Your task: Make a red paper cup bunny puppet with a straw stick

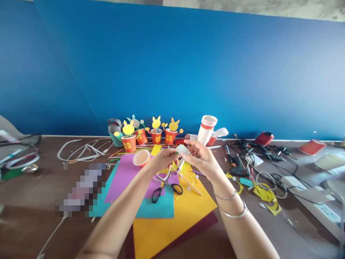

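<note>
My right hand (204, 158) holds a small, pale, faintly lined piece (183, 151) between thumb and fingers; its exact kind is unclear. Close beside it, the fingertips of my left hand (164, 160) are pinched together at the piece's left edge, with a speck of green at the tips. Black-handled scissors (167, 187) lie partly spread on the paper beneath my hands. A thin wooden stick (191, 184) rests to their right. Left of my left hand, an orange paper cup (141, 158) shows its white inside.
Red cups (128, 144) with yellow paper animal figures line the wall. Teal (153, 208), purple (118, 183) and yellow (167, 230) sheets overlap on the table. A stack of paper cups (207, 129) stands behind. At right are a glue gun (237, 167), cables and a power strip (327, 212).
</note>
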### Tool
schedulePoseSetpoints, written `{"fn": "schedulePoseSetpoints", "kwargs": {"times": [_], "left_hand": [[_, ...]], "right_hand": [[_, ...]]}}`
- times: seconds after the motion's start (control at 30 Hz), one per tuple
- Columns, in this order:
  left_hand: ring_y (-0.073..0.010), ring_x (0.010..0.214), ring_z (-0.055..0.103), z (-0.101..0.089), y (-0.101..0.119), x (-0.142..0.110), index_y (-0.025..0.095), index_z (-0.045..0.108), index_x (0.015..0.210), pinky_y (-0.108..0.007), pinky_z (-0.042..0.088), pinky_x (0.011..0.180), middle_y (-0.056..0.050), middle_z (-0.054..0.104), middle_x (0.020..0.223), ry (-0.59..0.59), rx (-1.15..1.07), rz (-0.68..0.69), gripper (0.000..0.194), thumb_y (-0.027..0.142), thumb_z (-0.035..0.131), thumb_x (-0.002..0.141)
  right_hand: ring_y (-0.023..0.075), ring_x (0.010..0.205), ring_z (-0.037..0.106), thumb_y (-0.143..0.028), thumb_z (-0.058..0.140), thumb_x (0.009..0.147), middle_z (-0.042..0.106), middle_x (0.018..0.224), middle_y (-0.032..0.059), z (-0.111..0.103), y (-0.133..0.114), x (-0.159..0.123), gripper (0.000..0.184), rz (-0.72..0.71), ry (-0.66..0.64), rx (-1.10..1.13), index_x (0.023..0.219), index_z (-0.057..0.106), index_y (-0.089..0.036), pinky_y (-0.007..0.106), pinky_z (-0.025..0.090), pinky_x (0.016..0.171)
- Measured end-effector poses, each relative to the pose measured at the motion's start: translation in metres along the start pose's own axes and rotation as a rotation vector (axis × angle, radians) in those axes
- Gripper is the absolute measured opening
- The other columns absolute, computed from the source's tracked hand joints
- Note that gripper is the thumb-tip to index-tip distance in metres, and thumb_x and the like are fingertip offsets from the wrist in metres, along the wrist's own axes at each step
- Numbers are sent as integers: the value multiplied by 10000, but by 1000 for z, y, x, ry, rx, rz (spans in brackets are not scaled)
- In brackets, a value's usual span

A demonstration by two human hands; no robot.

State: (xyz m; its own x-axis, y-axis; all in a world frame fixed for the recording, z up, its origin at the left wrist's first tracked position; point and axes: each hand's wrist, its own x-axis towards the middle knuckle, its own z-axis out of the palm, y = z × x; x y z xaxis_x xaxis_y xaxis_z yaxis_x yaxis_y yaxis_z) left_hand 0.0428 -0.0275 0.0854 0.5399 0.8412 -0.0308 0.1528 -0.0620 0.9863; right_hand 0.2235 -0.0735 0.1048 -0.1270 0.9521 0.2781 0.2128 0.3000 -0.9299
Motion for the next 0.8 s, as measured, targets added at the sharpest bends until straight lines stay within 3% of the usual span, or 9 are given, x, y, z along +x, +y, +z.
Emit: {"fn": "schedulePoseSetpoints", "kwargs": {"times": [0.13,0.33,0.57,0.7,0.8], "left_hand": [[-40,432,415,-1,0,0,159,580,770,-189,266,424,24,595,652,101,-74,38,327,477,655,770],[-37,421,399,3,3,-1,157,635,877,-198,246,416,29,598,637,146,-146,86,464,590,700,725],[-33,430,389,12,5,-1,151,652,900,-211,229,426,28,598,660,167,-193,82,526,628,716,688],[-35,439,384,17,3,-2,148,647,851,-216,243,440,24,599,665,191,-225,85,431,558,704,730],[-60,472,461,20,2,-2,154,644,945,-212,300,465,24,613,668,179,-220,84,415,520,698,757]], "right_hand": [[169,808,612,-197,612,742,674,927,32,1,-6,-4,398,-91,-27,-120,1134,544,-206,299,480,695],[174,770,614,-367,658,805,686,852,25,-2,-4,-3,242,-105,23,-286,982,608,-211,304,437,680],[128,589,496,-404,631,826,637,699,-16,0,-8,-5,214,-61,103,-339,924,616,-214,289,366,575],[166,683,554,-413,634,833,647,708,-9,4,-10,-6,242,-114,162,-397,984,600,-227,309,377,654],[207,800,595,-377,618,848,657,746,10,5,-10,-6,228,-185,177,-432,1021,600,-229,335,394,737]]}}
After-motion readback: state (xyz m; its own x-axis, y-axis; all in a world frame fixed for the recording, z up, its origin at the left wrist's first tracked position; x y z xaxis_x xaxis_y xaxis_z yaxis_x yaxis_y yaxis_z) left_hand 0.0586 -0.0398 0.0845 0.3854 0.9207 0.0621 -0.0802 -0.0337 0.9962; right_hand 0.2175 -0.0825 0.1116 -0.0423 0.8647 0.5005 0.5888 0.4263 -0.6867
